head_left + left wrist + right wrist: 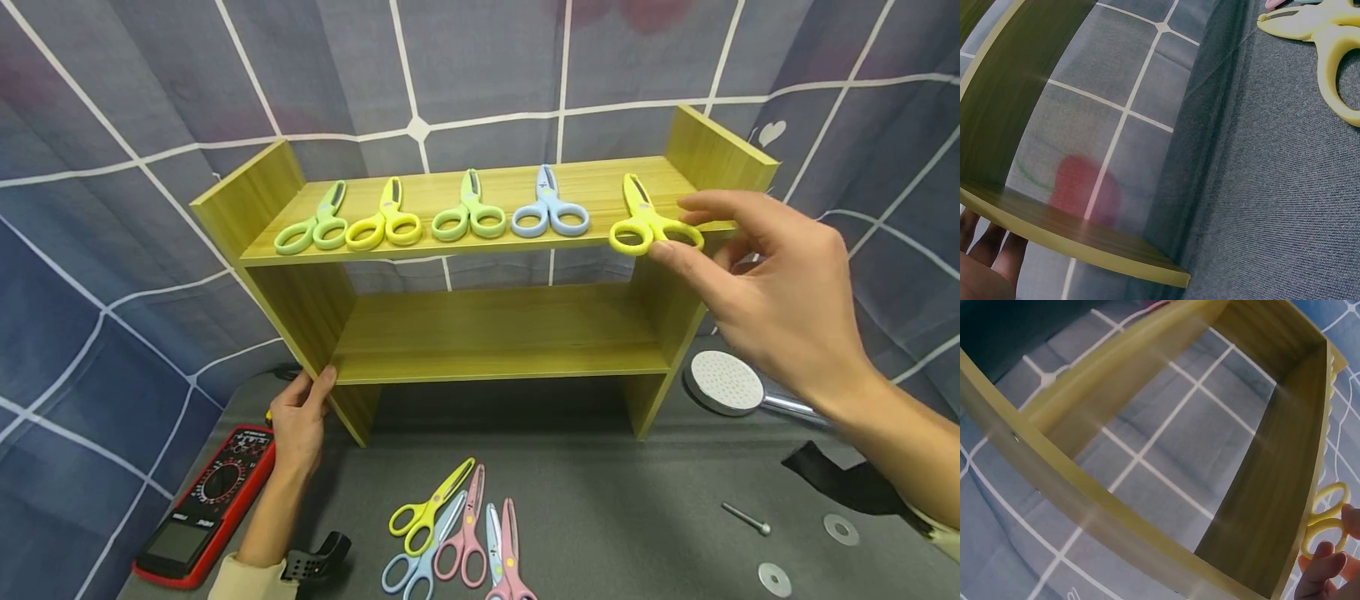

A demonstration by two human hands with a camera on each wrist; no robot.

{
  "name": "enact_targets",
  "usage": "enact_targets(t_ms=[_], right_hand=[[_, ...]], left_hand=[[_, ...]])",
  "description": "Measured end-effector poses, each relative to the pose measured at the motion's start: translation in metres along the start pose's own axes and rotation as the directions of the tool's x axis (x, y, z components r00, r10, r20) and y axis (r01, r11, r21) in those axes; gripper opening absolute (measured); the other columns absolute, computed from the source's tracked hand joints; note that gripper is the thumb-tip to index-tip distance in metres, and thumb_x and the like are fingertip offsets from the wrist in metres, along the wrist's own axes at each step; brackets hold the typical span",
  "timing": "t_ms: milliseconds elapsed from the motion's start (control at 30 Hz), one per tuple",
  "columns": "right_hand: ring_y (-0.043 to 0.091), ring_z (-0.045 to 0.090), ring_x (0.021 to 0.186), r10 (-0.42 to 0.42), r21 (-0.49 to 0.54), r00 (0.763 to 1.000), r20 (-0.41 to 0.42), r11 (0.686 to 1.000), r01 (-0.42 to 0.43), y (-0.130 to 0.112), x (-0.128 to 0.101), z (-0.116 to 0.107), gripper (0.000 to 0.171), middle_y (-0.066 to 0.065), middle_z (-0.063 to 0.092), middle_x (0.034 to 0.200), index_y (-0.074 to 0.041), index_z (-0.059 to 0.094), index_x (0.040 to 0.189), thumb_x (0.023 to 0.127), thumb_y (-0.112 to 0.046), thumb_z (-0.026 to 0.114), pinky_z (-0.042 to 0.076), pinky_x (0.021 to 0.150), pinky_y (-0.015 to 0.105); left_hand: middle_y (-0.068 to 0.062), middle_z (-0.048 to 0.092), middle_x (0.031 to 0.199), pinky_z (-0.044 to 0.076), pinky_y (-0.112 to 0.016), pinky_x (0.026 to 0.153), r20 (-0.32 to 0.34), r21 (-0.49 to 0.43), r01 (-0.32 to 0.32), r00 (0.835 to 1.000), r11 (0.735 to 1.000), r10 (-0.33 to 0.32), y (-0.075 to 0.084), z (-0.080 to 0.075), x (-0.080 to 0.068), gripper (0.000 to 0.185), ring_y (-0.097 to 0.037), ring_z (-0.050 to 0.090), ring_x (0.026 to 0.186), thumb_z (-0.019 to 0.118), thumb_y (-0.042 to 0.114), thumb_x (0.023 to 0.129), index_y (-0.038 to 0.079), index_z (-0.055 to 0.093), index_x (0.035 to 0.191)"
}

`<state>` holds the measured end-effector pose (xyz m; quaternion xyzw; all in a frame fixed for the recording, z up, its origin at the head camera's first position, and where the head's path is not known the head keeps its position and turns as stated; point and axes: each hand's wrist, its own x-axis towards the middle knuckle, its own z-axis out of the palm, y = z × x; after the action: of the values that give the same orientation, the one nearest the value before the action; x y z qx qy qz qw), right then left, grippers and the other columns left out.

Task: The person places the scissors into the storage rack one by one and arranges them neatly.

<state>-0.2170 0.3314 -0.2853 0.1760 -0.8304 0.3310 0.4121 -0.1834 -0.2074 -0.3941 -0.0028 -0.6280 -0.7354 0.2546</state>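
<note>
A two-tier wooden shelf [495, 333] stands on the grey tabletop. Along its upper board lie green scissors [315, 225], yellow scissors [386, 218], another green pair [469, 210] and blue scissors [550, 208], handles toward me. At the right end of that board, my right hand [787, 283] pinches a loop of further yellow scissors [637, 218] between thumb and fingers; the right wrist view shows this loop [1325, 534] too. Low on the shelf's left side panel [1079, 240], my left hand [300, 425] grips the edge, its fingers [1010, 256] on the outer face.
In front of the shelf lies a loose pile of yellow, blue and pink scissors [468, 542]. A red multimeter [213, 504] is at left. To the right are a shower head [726, 382], a bolt [746, 518], washers [774, 579] and a black strap [840, 479]. A patterned curtain [487, 75] hangs behind.
</note>
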Motion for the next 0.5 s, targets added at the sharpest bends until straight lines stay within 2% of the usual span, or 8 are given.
enact_targets(t_ms=[67,100,133,200,267,367,433,500], right_hand=[[0.008,0.057,0.058,-0.022,-0.060,1.000,0.009,0.998,0.022,-0.079,0.012,-0.009,0.050,-0.003,0.071,0.108,-0.028,0.071,0.123,0.076,-0.031,0.088,0.036,0.050,0.018],[0.003,0.056,0.058,-0.020,-0.077,1.000,0.015,0.997,0.021,-0.110,0.016,-0.012,0.046,-0.002,0.071,0.108,-0.025,0.071,0.123,0.080,-0.030,0.085,0.036,0.051,0.018],[0.000,0.053,0.057,0.000,-0.080,1.000,0.012,0.997,0.001,-0.136,0.019,-0.013,0.042,0.000,0.071,0.106,-0.021,0.072,0.121,0.081,-0.026,0.084,0.035,0.051,0.018],[-0.010,0.048,0.056,0.022,-0.125,0.999,0.032,0.992,-0.018,-0.165,0.024,-0.016,0.036,0.004,0.072,0.106,-0.014,0.072,0.120,0.085,-0.023,0.080,0.034,0.053,0.016],[-0.018,0.044,0.058,0.045,-0.158,0.998,0.051,0.987,-0.036,-0.176,0.027,-0.016,0.034,0.009,0.072,0.107,-0.007,0.071,0.120,0.088,-0.018,0.077,0.034,0.055,0.017],[-0.026,0.040,0.061,0.049,-0.184,0.995,0.082,0.982,-0.033,-0.175,0.031,-0.016,0.033,0.012,0.071,0.111,-0.006,0.070,0.120,0.090,-0.019,0.073,0.035,0.059,0.022],[-0.028,0.039,0.064,0.046,-0.194,0.994,0.096,0.981,-0.027,-0.174,0.032,-0.015,0.034,0.011,0.071,0.113,-0.007,0.070,0.122,0.092,-0.022,0.070,0.035,0.061,0.026],[-0.025,0.040,0.064,0.036,-0.197,0.995,0.092,0.980,-0.017,-0.173,0.030,-0.015,0.034,0.010,0.070,0.115,-0.009,0.070,0.123,0.092,-0.024,0.068,0.034,0.063,0.029]], left_hand=[[0.003,0.073,0.090,0.051,-0.021,0.062,-0.003,-0.003,0.002,1.000,1.000,-0.002,0.000,0.000,0.000,0.020,-0.007,0.063,0.076,0.064,0.001,0.095,0.001,0.074,0.112],[0.003,0.073,0.090,0.051,-0.021,0.062,-0.002,-0.003,0.001,1.000,1.000,-0.001,0.000,0.000,0.000,0.020,-0.007,0.063,0.076,0.064,0.001,0.095,0.001,0.074,0.112],[0.002,0.073,0.090,0.052,-0.022,0.063,0.001,-0.007,0.002,1.000,1.000,-0.002,0.000,0.000,0.000,0.020,-0.007,0.064,0.077,0.064,0.001,0.095,0.001,0.074,0.112],[0.002,0.073,0.090,0.052,-0.022,0.063,0.007,-0.009,0.001,1.000,1.000,-0.001,0.000,0.001,0.000,0.019,-0.008,0.064,0.077,0.064,0.001,0.095,0.001,0.074,0.111],[0.002,0.073,0.091,0.052,-0.022,0.064,0.015,-0.009,-0.001,1.000,1.000,0.001,0.000,0.001,0.000,0.019,-0.008,0.064,0.078,0.064,0.001,0.095,0.001,0.074,0.111],[0.002,0.073,0.092,0.053,-0.022,0.065,0.023,-0.022,-0.002,1.000,1.000,0.003,0.001,0.001,0.000,0.019,-0.008,0.065,0.079,0.065,0.001,0.094,0.001,0.074,0.111],[0.002,0.073,0.093,0.053,-0.022,0.065,0.021,-0.035,-0.002,1.000,0.999,0.003,0.001,0.001,0.000,0.019,-0.008,0.065,0.080,0.064,0.000,0.094,0.002,0.074,0.111],[0.001,0.073,0.092,0.053,-0.022,0.065,0.017,-0.041,-0.002,1.000,0.999,0.003,0.001,0.001,0.000,0.019,-0.008,0.065,0.080,0.064,0.000,0.094,0.002,0.075,0.110]])
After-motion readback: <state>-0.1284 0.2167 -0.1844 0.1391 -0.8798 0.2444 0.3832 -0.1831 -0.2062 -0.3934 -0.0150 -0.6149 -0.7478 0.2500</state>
